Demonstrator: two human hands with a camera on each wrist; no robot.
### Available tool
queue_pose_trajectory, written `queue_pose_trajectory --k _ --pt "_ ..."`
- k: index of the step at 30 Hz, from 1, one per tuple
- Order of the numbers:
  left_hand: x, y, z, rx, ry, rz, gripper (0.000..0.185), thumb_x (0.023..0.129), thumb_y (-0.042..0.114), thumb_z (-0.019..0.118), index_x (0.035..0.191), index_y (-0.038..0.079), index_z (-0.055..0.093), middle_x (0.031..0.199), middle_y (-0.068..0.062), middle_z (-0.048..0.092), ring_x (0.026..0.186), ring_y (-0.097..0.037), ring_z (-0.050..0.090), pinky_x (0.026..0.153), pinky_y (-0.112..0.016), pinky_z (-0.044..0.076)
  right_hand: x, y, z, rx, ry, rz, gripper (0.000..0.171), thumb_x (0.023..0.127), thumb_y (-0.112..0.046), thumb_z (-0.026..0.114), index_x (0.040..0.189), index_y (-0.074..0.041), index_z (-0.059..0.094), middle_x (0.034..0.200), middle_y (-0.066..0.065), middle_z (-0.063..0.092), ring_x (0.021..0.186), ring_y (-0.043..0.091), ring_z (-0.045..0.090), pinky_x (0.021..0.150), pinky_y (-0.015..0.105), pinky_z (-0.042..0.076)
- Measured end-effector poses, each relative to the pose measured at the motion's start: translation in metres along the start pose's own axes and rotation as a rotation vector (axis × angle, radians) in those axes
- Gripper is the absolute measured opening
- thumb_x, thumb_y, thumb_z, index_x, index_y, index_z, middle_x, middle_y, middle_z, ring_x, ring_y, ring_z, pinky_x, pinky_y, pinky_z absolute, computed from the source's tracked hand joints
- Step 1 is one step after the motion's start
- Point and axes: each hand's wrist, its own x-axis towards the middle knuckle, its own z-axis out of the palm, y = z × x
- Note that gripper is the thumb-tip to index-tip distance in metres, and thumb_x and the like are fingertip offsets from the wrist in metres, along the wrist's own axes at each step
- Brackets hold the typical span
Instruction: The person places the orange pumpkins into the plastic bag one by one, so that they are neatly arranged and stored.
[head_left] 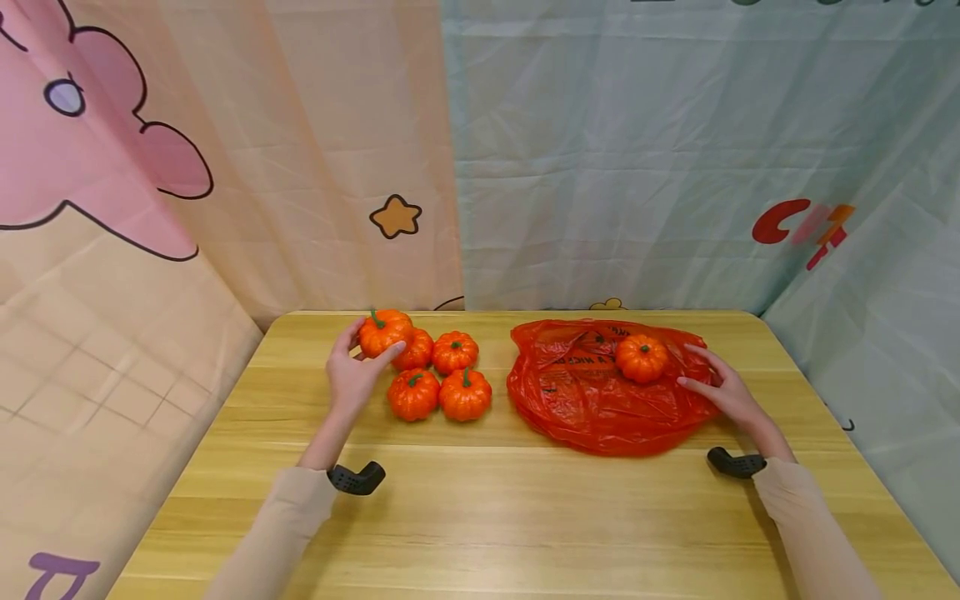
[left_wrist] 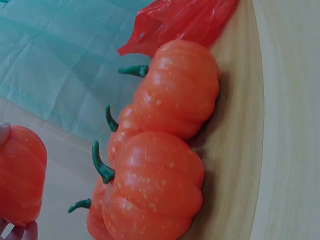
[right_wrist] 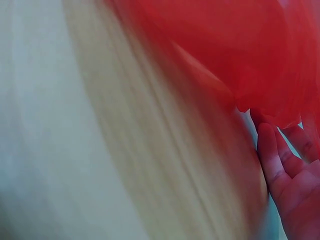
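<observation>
My left hand (head_left: 351,371) grips a small orange pumpkin (head_left: 384,333) with a green stem, thumb on one side and fingers on the other. It is held up beside several similar pumpkins (head_left: 466,396) clustered on the table. The left wrist view shows the gripped pumpkin (left_wrist: 20,175) at its left edge, apart from the grouped pumpkins (left_wrist: 152,187). A red plastic bag (head_left: 585,408) with dark lettering lies spread to the right. One pumpkin (head_left: 642,358) sits uncovered at the bag's right part. My right hand (head_left: 726,393) touches the bag's right edge, thumb and fingers apart; some fingertips are hidden.
The wooden table (head_left: 480,517) runs back to a printed curtain (head_left: 600,167) that hangs right behind its far edge. Curtain also stands along both sides. A black wrist-worn device (head_left: 358,478) sits on each forearm.
</observation>
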Motion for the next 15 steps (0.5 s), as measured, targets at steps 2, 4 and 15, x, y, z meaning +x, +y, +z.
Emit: queue_pose_trajectory --k 2,4,15 --pt "-0.004 0.004 0.005 -0.015 -0.019 0.005 0.077 0.072 0.027 0.085 0.138 0.009 0.05 0.136 -0.009 0.054 0.12 -0.023 0.049 0.091 -0.028 0.044 0.0 0.0 0.0 -0.003 0.001 0.002 0.066 0.096 -0.022 0.059 0.15 -0.006 0.026 0.147 0.032 0.026 0.097 -0.017 0.042 0.077 0.003 0.044" --pt "-0.008 0.008 0.01 -0.031 -0.044 0.007 0.076 0.072 0.025 0.085 0.138 0.009 0.05 0.136 -0.01 0.053 0.121 -0.024 0.049 0.093 -0.032 0.045 0.0 0.0 0.0 -0.002 0.002 0.006 0.066 0.096 -0.022 0.059 0.15 -0.006 0.025 0.147 0.032 0.027 0.097 -0.017 0.041 0.077 0.003 0.044" --pt "-0.031 0.02 0.044 -0.099 -0.193 0.068 0.074 0.072 0.02 0.085 0.136 0.007 0.05 0.137 -0.011 0.052 0.122 -0.026 0.05 0.104 -0.041 0.043 0.002 0.004 -0.002 -0.057 0.005 0.024 0.068 0.095 -0.023 0.059 0.151 -0.008 0.025 0.151 0.029 0.025 0.107 -0.007 0.034 0.078 0.0 0.039"
